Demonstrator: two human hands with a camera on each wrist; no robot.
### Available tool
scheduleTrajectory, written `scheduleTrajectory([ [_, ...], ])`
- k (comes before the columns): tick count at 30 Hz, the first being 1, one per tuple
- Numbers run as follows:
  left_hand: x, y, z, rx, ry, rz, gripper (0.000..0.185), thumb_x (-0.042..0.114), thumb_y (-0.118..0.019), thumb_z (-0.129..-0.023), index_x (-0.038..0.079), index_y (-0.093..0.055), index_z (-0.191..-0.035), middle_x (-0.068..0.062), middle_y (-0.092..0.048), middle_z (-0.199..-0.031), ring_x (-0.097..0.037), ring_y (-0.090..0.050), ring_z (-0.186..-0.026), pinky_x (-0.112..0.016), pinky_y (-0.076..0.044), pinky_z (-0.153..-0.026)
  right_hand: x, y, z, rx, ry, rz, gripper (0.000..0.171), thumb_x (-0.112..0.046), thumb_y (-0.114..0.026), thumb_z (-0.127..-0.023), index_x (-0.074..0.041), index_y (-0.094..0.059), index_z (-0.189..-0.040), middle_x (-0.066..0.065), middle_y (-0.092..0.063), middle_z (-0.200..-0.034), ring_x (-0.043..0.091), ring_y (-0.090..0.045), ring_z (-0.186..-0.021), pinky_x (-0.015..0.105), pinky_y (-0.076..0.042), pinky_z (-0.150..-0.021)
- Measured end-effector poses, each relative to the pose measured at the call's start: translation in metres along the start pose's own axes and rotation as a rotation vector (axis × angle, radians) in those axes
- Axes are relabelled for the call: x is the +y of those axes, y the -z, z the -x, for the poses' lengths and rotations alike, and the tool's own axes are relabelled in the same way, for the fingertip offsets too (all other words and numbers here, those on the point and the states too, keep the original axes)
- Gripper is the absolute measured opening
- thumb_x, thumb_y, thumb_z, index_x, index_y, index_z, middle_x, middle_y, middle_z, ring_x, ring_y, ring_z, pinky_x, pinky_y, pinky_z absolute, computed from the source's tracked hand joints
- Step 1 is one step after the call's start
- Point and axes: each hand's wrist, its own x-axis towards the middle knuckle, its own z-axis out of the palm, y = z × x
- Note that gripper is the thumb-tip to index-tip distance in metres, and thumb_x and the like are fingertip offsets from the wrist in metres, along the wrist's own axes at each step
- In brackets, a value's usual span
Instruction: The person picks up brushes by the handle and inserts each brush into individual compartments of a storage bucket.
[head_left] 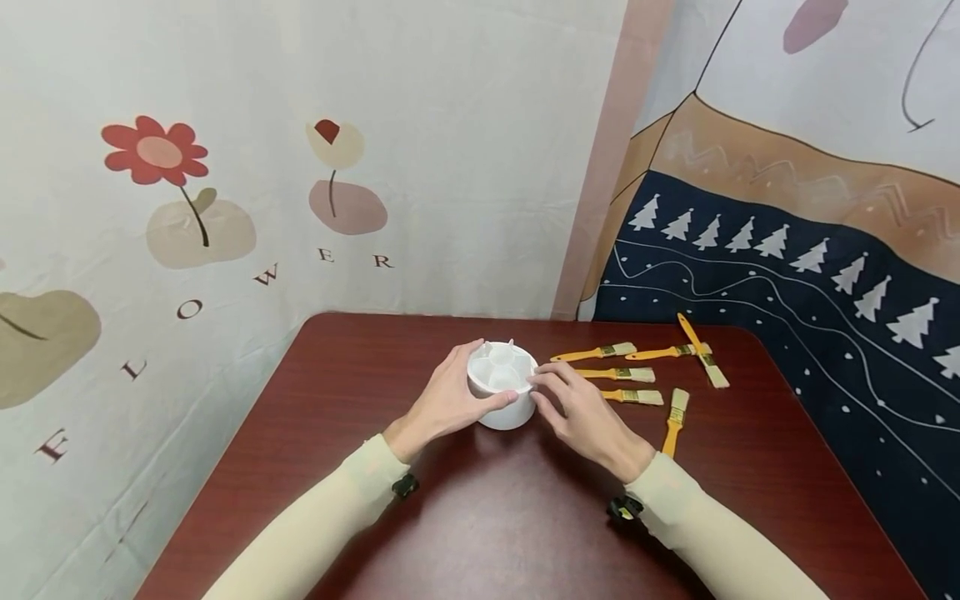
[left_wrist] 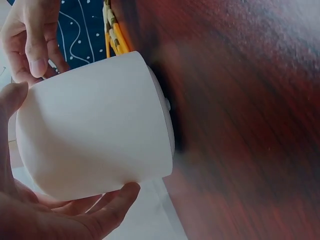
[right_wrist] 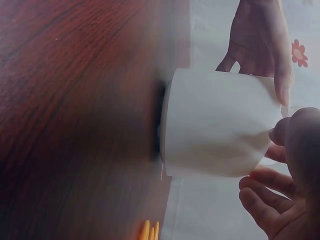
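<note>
A white round holder [head_left: 501, 408], its top divided into compartments, stands upright at the middle of the table. My left hand [head_left: 456, 390] grips its left side, with the thumb across the front near the rim and the fingers around the far side. In the left wrist view, the holder's smooth wall [left_wrist: 100, 125] fills the middle. My right hand [head_left: 588, 412] is at the right edge of the rim, its fingertips touching there and its fingers loosely bent. The right wrist view shows its lower fingers [right_wrist: 265, 200] spread apart beside the wall.
Several flat paintbrushes with yellow handles lie to the right, among them an upright-lying brush [head_left: 675, 421] near the right wrist and a slanted brush [head_left: 705, 354] across another. The dark red table [head_left: 480, 517] meets a printed cloth [head_left: 465, 167] at the back.
</note>
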Motion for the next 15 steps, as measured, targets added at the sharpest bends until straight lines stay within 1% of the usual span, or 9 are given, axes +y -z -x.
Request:
scheduleTrajectory([
  [3, 0.0002, -0.0008, 0.0014, -0.007, 0.009, 0.004, 0.110, 0.062, -0.095, -0.090, 0.011, -0.047, -0.175, -0.011, -0.057, -0.174, -0.035, -0.063, -0.154, -0.055, -0.057, -0.125, 0.0004, 0.0008, 0.0020, 0.002, 0.003, 0.007, 0.029, -0.012, -0.086, -0.106, -0.010, -0.080, -0.135, 0.012, -0.075, -0.138, 0.024, -0.079, -0.117, 0.041, -0.072, -0.102],
  [7, 0.0010, -0.0014, 0.0031, -0.010, 0.011, 0.014, 0.110, 0.060, -0.096, -0.089, 0.010, -0.047, -0.174, -0.011, -0.060, -0.171, -0.035, -0.064, -0.152, -0.055, -0.058, -0.123, 0.0004, 0.0015, 0.0040, -0.002, 0.004, 0.008, 0.028, -0.013, -0.086, -0.107, -0.010, -0.080, -0.134, 0.011, -0.075, -0.138, 0.024, -0.080, -0.119, 0.040, -0.071, -0.103],
  [11, 0.0017, -0.0028, 0.0028, -0.012, 0.003, 0.023, 0.110, 0.059, -0.096, -0.089, 0.008, -0.047, -0.174, -0.012, -0.059, -0.173, -0.036, -0.064, -0.153, -0.056, -0.057, -0.124, 0.0008, 0.0037, 0.0051, 0.001, 0.012, 0.017, 0.029, -0.014, -0.086, -0.107, -0.010, -0.080, -0.135, 0.011, -0.076, -0.138, 0.025, -0.080, -0.121, 0.042, -0.071, -0.104],
  [15, 0.0024, -0.0045, 0.0011, -0.017, 0.005, 0.027, 0.111, 0.059, -0.096, -0.090, 0.009, -0.046, -0.175, -0.012, -0.057, -0.175, -0.037, -0.063, -0.155, -0.057, -0.056, -0.126, 0.0042, 0.0075, 0.0057, 0.017, 0.016, 0.034, 0.030, -0.014, -0.087, -0.106, -0.011, -0.080, -0.135, 0.010, -0.076, -0.138, 0.025, -0.080, -0.123, 0.043, -0.070, -0.106],
])
